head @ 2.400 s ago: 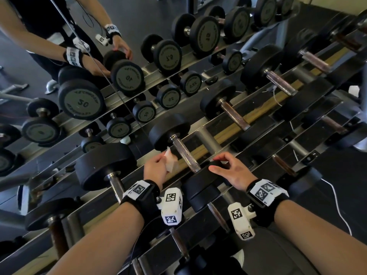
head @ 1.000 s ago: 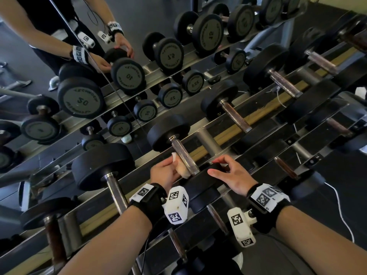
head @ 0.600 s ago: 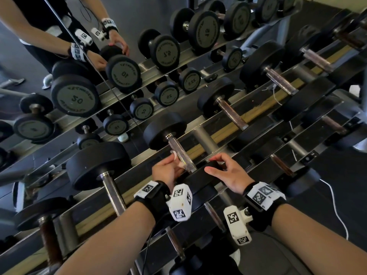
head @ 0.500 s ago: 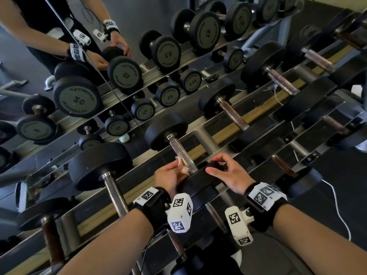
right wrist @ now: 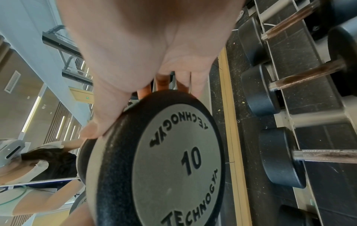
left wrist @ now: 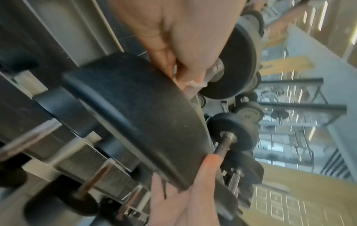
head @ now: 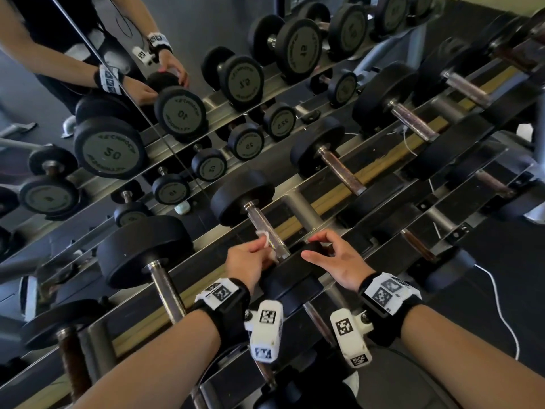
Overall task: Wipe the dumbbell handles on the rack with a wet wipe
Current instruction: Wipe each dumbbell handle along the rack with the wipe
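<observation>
My left hand (head: 250,256) pinches a white wet wipe (head: 264,236) against the near end of a knurled steel dumbbell handle (head: 261,222) on the top rail of the rack (head: 333,196). In the left wrist view the wipe (left wrist: 195,83) shows between fingers and handle. My right hand (head: 330,255) grips the rim of that dumbbell's near black head (head: 295,273), thumb on one side and fingers curled over the top. The right wrist view shows the head's grey face (right wrist: 173,162) marked 10, with my thumb (right wrist: 96,128) on its rim.
More dumbbells lie along the rack: a big one to the left (head: 141,252) and two to the right (head: 336,160), (head: 407,116). A mirror behind reflects the rack and a person's arms (head: 126,84). A white cable (head: 501,308) trails on the dark floor at right.
My left hand has slid the wipe back and forth along the handle and now holds it at the near end. The right hand has stayed on the dumbbell head.
</observation>
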### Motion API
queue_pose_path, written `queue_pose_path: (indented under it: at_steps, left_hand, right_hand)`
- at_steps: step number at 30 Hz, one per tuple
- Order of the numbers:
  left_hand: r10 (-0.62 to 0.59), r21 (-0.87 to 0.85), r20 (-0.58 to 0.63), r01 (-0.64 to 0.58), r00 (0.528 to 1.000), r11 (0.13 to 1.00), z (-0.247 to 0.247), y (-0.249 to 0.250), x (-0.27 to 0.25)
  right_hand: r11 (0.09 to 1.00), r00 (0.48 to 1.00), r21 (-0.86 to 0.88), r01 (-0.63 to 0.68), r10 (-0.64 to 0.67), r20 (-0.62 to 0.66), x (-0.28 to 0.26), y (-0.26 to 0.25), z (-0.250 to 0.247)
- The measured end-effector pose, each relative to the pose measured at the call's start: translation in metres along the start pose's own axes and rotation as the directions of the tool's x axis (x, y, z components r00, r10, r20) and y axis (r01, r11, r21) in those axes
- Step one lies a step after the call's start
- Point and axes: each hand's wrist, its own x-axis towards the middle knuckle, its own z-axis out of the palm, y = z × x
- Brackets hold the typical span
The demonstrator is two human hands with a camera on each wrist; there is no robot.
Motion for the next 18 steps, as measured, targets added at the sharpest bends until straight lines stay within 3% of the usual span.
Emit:
queue_pose_path:
  at_steps: [4,7,10,13,18]
  left_hand:
    - [-0.062,0.08,0.157,0.05,0.986,0.996,-0.017,0.008,-0.005]
    - [0.016,-0.038,0.027,-0.015,1.0,0.999,-0.028,0.023,0.014]
    - [0.143,0.048,-0.085,-0.139,0.986,0.989,-0.02,0.028,0.035]
    - [0.199,0.234,-0.048,-0.183,0.979,0.955,-0.013,0.021,0.045]
    - [0.192,0.355,0.065,-0.203,0.979,0.913,-0.016,0.012,0.035]
  right_hand:
    - [1.0,1.0,0.011,-0.009,0.009,0.014,0.001,0.001,-0.002]
    - [1.0,0.999,0.01,-0.009,0.008,0.037,0.002,0.001,-0.003]
    - [1.0,0.999,0.024,0.003,-0.004,0.035,0.002,0.002,-0.003]
    - [1.0,0.999,0.028,0.013,-0.014,0.031,0.003,0.004,-0.002]
    - [0.999,1.0,0.037,0.013,-0.013,0.013,0.008,0.009,0.0]
